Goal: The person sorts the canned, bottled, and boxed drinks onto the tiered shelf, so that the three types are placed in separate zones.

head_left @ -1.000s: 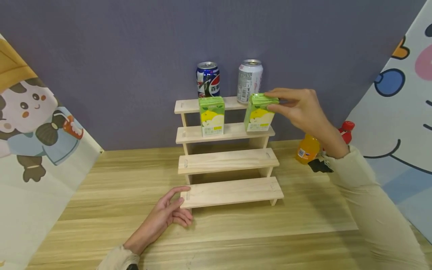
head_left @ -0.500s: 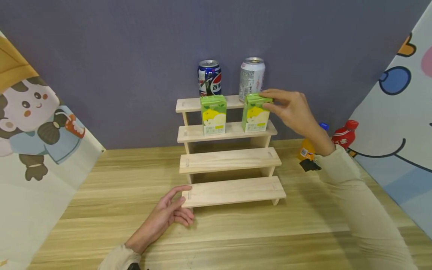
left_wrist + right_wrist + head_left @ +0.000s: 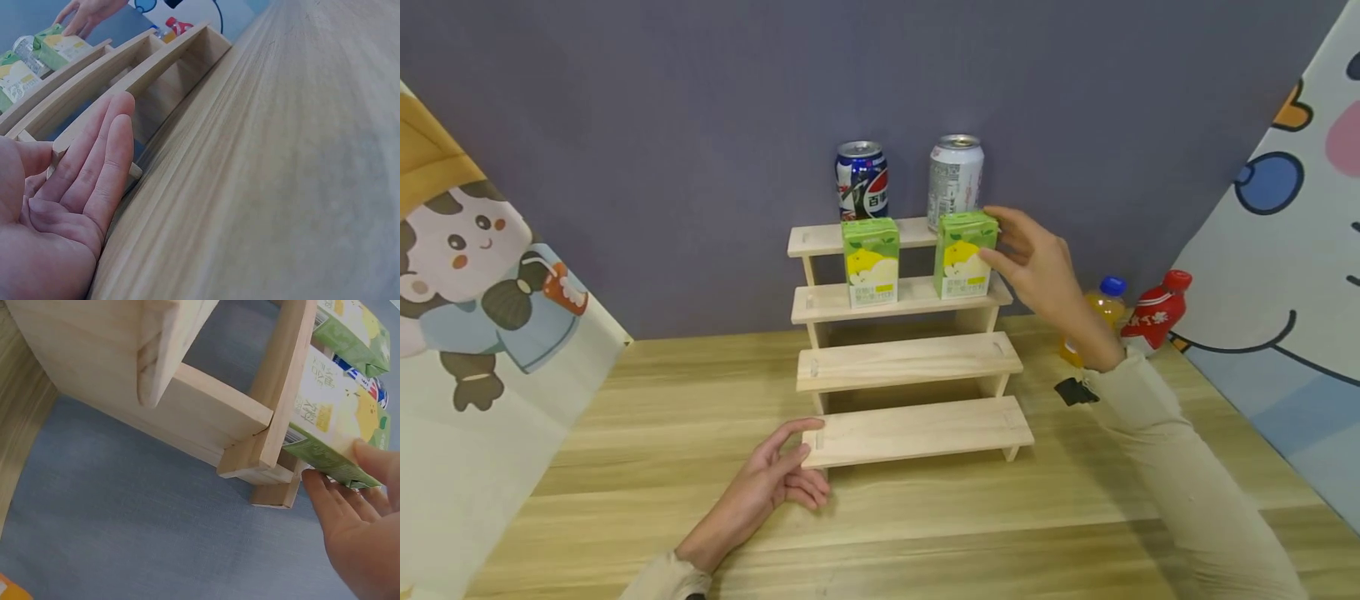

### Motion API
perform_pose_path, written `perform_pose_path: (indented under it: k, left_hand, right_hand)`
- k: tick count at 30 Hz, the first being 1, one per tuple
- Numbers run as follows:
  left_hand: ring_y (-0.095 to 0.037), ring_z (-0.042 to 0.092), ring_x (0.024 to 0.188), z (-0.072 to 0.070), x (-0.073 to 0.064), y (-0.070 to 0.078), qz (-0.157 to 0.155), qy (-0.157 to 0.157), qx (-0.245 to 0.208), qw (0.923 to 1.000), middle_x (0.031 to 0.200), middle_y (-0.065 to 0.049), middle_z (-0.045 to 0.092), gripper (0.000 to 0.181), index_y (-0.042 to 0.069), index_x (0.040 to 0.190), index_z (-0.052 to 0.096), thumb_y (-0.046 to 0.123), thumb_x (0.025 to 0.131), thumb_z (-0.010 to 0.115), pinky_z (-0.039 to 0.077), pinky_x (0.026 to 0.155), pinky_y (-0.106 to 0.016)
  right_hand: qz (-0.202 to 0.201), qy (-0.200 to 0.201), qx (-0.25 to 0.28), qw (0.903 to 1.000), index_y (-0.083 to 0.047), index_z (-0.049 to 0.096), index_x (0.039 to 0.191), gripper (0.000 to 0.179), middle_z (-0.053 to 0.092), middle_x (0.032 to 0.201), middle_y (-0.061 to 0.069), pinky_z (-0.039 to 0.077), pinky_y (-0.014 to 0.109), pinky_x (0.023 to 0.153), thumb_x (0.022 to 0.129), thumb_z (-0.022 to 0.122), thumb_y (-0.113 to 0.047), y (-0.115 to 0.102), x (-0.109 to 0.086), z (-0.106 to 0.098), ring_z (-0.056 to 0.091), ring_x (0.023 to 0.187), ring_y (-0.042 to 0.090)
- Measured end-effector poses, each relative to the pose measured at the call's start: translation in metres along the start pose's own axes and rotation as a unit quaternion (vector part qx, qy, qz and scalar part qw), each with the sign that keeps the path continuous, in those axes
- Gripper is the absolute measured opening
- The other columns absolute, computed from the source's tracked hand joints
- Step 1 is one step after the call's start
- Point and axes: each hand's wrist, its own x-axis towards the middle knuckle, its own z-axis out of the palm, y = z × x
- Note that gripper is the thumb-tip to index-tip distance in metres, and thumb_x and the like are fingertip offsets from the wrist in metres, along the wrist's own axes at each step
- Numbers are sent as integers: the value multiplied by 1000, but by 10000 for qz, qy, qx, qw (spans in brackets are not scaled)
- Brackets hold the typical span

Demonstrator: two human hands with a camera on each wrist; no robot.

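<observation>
Our right hand point(image 3: 1037, 268) reaches in from the right, and we pinch the right juice box point(image 3: 961, 257) between thumb and fingers; it stands upright on the second step from the top point(image 3: 917, 292) of the wooden stand point(image 3: 910, 362). Lower down, our left hand point(image 3: 769, 477) pinches the bottom step's point(image 3: 917, 432) left end between thumb and forefinger.

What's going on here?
A person is handling drinks on a stepped wooden rack. Their right hand holds the right-hand juice carton, which stands upright on the second step from the top, beside a matching carton. Their left hand grips the left end of the bottom step. A blue can and a white can stand on the top step; an orange bottle and a red bottle are off to the rack's right.
</observation>
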Motion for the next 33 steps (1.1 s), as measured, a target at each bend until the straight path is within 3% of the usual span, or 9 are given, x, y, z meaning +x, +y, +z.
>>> perform_pose_path:
  k: [9, 14, 20, 33]
  left_hand:
    - [-28, 73, 80, 1, -2, -1, -23, 30, 8, 10000, 92, -18, 74, 45, 8, 154, 24, 17, 111, 35, 63, 72, -36]
    - [-28, 73, 80, 1, -1, -1, 4, -8, -24, 10000, 92, -18, 74, 46, 7, 154, 24, 16, 111, 34, 63, 72, -36]
    - [-28, 73, 80, 0, 0, -1, 34, -39, -64, 10000, 92, -18, 74, 45, 7, 154, 24, 16, 111, 34, 63, 72, -36]
    - [-29, 73, 81, 0, 0, -1, 59, -63, -46, 10000, 93, -19, 74, 45, 7, 154, 24, 16, 111, 34, 63, 73, -37]
  right_hand:
    - [-40, -244, -555, 9982, -11, 39, 151, 64, 56, 140, 20, 54, 47, 98, 95, 69, -13, 1, -14, -4, 59, 123, 35]
    - [-174, -129, -642, 9977, -5, 46, 146, 57, 58, 139, 17, 54, 45, 98, 95, 69, -11, 6, -27, -10, 58, 125, 32]
    - [-202, -29, -871, 9960, -9, 52, 143, 51, 60, 137, 15, 54, 47, 96, 95, 69, -12, 5, -41, -18, 59, 123, 32]
    - [-338, 300, -1397, 9892, -6, 61, 133, 48, 66, 128, 15, 56, 54, 86, 88, 76, -4, 7, -69, -33, 67, 108, 38]
